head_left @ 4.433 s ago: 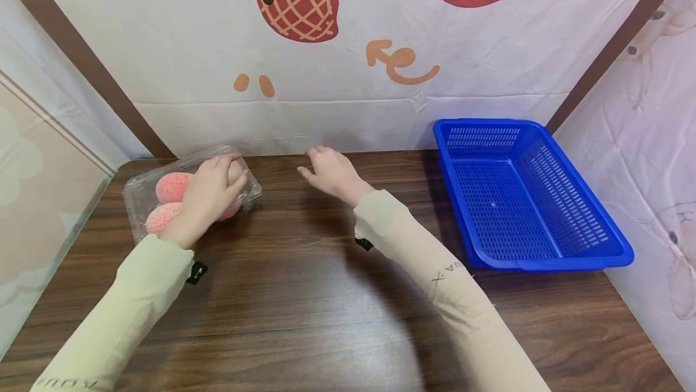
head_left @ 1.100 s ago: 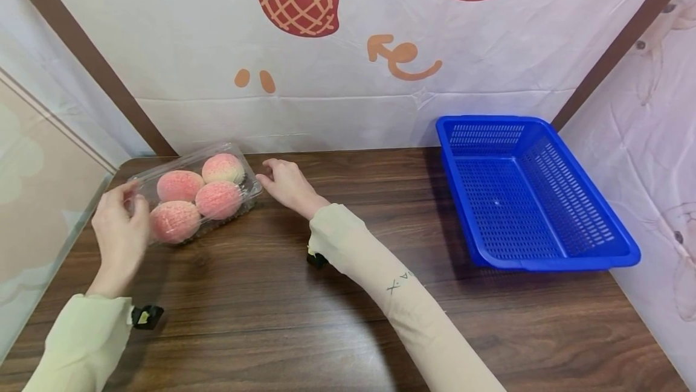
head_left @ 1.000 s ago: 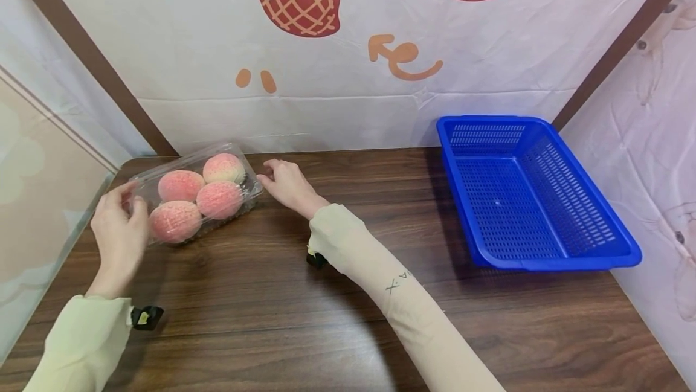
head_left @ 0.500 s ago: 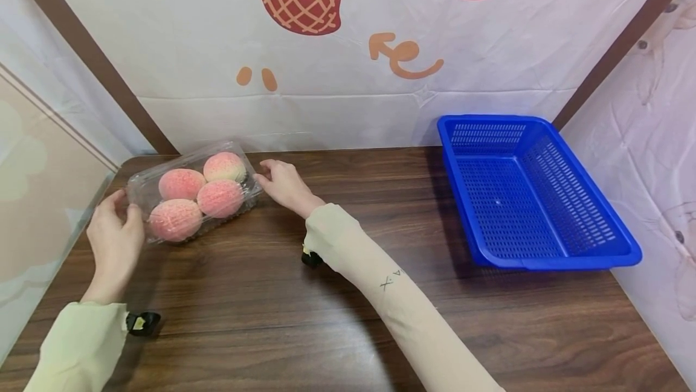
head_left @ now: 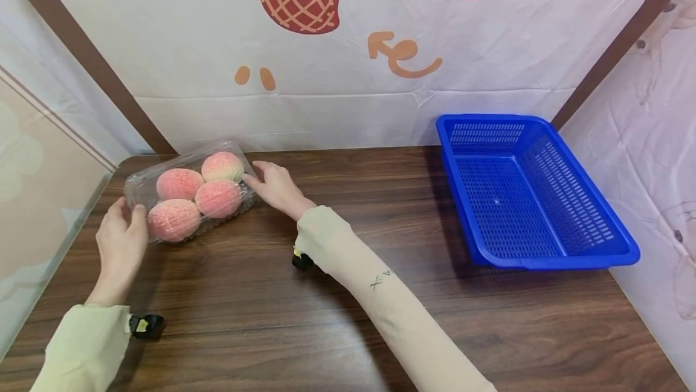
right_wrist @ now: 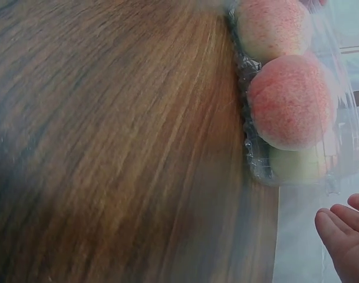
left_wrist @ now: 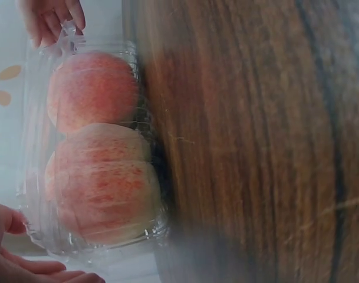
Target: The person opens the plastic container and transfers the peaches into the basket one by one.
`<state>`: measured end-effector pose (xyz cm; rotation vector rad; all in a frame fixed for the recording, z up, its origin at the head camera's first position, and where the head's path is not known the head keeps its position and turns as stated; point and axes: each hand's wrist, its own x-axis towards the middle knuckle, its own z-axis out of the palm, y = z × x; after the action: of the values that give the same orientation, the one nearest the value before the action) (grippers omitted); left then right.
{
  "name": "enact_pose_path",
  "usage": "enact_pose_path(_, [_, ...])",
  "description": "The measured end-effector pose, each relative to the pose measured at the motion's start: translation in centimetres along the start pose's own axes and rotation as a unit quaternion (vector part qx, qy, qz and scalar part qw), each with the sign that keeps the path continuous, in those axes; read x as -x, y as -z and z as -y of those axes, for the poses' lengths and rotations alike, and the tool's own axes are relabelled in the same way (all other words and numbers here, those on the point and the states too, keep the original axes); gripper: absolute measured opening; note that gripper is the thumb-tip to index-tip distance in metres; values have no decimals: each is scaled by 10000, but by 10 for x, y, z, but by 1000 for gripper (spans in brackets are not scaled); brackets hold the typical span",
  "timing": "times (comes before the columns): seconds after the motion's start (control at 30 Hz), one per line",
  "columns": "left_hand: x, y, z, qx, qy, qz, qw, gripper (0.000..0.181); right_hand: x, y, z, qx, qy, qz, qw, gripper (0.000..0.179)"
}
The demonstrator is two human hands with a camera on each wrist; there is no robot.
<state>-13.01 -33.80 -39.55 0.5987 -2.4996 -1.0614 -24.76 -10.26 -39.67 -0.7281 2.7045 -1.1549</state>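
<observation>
A clear plastic clamshell box (head_left: 140, 186) sits at the table's back left, with several pink-and-cream peaches (head_left: 219, 199) inside under its transparent lid. My left hand (head_left: 122, 238) is at the box's left end, its thumb against the edge and its fingers partly behind the end wall. At the opposite end is my right hand (head_left: 280, 189), thumb beside the box corner and fingers loosely extended. The left wrist view has two peaches (left_wrist: 105, 188) close up through the plastic. In the right wrist view a small gap separates my right fingertips (right_wrist: 325, 221) from the box.
A blue perforated plastic basket (head_left: 472, 223) stands on the right side of the brown wood-grain table (head_left: 261, 319). Behind the table hangs a white printed cloth (head_left: 337, 114), with further cloth panels at both sides.
My left hand has gone from over the peaches to the box's left end, its fingers lowering lately. My right hand has moved left to the box's right end.
</observation>
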Motion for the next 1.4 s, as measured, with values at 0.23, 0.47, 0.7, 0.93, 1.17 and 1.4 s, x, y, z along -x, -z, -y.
enact_pose_path(0.23, [0,-2,1,-57,73,86,9999,53,-1,-5,1,-259,-13,25,9997,59])
enact_pose_path(0.47, [1,-3,2,-120,84,119,9998,54,-3,-10,2,-194,-25,-39,9998,60])
enact_pose_path(0.7, [3,-6,3,-104,62,24,9999,51,-3,-12,4,-383,49,1,9993,53])
enact_pose_path(0.93, [4,-8,4,-45,-97,-123,9999,45,-3,-12,4,-394,7,4,9992,51])
enact_pose_path(1.17, [2,-8,5,-39,-131,-47,9999,46,-1,-9,4,-574,-100,13,9983,51])
enact_pose_path(1.4, [3,-9,4,-55,-155,21,9999,45,1,-7,3,-626,-80,10,9980,50])
